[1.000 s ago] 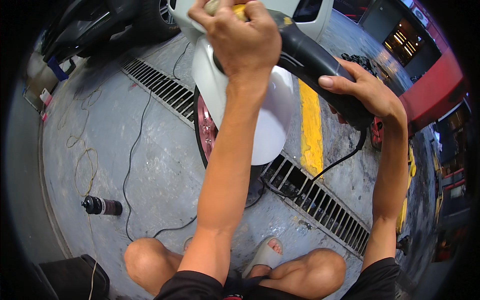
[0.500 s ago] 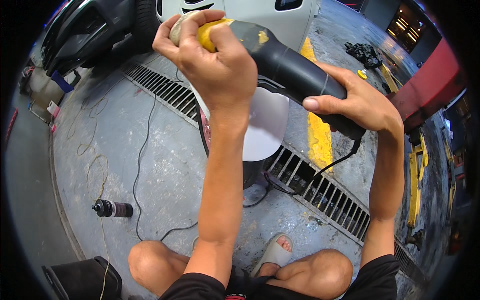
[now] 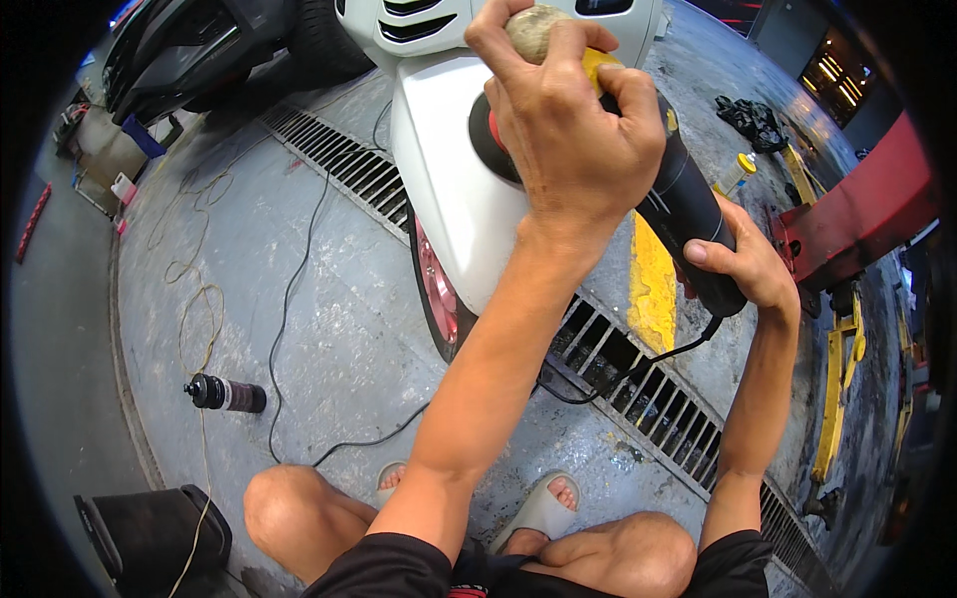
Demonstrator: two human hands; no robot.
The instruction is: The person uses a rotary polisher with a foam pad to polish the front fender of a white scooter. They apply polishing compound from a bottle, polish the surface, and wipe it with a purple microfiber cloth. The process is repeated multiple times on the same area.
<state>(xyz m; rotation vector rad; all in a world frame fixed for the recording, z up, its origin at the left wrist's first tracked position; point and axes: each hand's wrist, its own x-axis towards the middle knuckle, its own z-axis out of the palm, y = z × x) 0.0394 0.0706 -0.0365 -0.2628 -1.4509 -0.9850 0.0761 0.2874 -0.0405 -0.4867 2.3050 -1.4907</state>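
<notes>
My left hand (image 3: pixel 578 130) curls its fingers around the yellow head and pale round knob of a black electric polisher (image 3: pixel 680 184). Farther down, my right hand (image 3: pixel 756 257) grips the polisher's handle, thumb lying along the body, close to where the cord leaves. The tool's dark round pad (image 3: pixel 488 140), with a red layer, is up against or just over the glossy white front fender (image 3: pixel 439 149) of a scooter; contact is hard to make out. My left hand hides part of the pad. Below the fender shows a pink wheel (image 3: pixel 437 284).
The black cord (image 3: pixel 282 319) trails over the grey floor and a metal drain grate (image 3: pixel 638 384). A dark bottle (image 3: pixel 227 393) lies at left, beyond a black bin (image 3: pixel 155 538). A red lift post (image 3: pixel 862 209) and yellow-capped bottle (image 3: pixel 738 172) stand at right.
Both hands have carried the polisher to the right, its handle now angled more steeply downward. More of the white fender, the pink wheel and the pad has come into sight.
</notes>
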